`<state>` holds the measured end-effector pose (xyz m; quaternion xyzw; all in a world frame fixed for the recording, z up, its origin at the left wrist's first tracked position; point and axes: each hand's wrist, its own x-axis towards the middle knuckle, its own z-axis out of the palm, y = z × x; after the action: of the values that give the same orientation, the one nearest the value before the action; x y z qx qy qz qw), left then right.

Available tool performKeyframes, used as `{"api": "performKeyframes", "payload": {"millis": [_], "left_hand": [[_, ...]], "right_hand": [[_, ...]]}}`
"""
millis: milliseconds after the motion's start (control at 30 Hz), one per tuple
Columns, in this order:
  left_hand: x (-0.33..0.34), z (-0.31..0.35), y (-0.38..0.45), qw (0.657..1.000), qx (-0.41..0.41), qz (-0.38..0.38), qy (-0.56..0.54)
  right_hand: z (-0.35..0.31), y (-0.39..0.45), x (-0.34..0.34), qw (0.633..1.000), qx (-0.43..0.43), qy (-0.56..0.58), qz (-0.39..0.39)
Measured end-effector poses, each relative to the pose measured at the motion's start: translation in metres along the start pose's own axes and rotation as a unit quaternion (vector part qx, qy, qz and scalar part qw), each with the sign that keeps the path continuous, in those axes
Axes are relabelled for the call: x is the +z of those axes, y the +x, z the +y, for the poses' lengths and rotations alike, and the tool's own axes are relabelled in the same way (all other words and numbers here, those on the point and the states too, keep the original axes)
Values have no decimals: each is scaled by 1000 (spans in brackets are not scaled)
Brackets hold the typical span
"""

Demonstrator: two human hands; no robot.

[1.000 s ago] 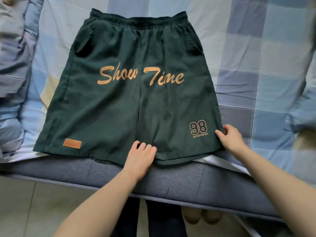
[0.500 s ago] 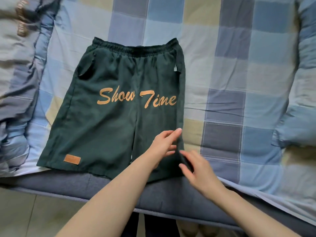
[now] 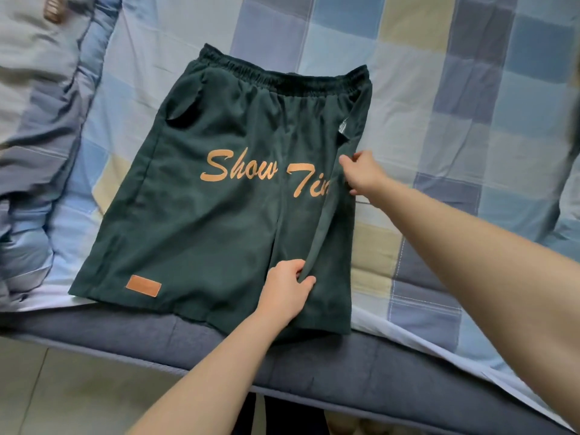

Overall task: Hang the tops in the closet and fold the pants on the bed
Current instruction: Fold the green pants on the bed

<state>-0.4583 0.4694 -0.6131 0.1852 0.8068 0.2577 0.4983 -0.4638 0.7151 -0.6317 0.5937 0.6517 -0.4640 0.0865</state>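
Note:
Dark green shorts (image 3: 201, 221) with orange "Show Time" lettering lie flat on the bed (image 3: 470, 89), waistband at the far side. Their right edge is turned over toward the middle and covers the end of the lettering. My left hand (image 3: 287, 291) pinches the lower end of that turned-over flap near the hem. My right hand (image 3: 365, 174) grips the same flap higher up, beside the lettering. A tan patch sits on the lower left leg.
The checked blue, grey and yellow sheet covers the bed. A rumpled blue-grey quilt (image 3: 34, 152) lies along the left. The grey mattress edge (image 3: 345, 372) runs across the bottom, with tiled floor (image 3: 62, 397) below it.
The right side of the shorts has been turned over inward. My right hand moved from the hem corner up to mid-leg, and my left hand now pinches the flap's lower end.

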Motion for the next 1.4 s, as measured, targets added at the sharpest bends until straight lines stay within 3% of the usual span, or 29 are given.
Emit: {"api": "performKeyframes", "payload": {"millis": [133,300,467,600,700,833,900,1200,1333,1400], "left_hand": [[-17,-16,4,998,-16,-43,-39],[-48,-37,16,975,-46,-155,-152],[-99,-63,15,944,-65,-232,-225],[-156,-97,3,932,-100,-238,-255],[-211,-134,-6,942,-112,-182,-260],[-269,-182,-4,956,-160,-30,-246],[-287,-201,-2,957,-178,12,-230],[-313,-242,7,961,-186,67,-191],[-304,-252,13,983,-158,82,-34],[-302,-254,13,983,-148,97,43]], "right_hand": [[-27,35,9,998,-23,-33,49],[-56,66,18,969,-20,-244,39],[-111,66,22,926,-19,-349,145],[-172,51,61,912,-113,-351,180],[-215,39,108,917,-173,-331,136],[-256,33,163,934,-170,-298,100],[-271,34,186,941,-159,-282,98],[-309,35,238,918,-166,-351,73],[-305,28,239,935,-172,-307,-47],[-295,19,237,947,-192,-248,-70]]}}
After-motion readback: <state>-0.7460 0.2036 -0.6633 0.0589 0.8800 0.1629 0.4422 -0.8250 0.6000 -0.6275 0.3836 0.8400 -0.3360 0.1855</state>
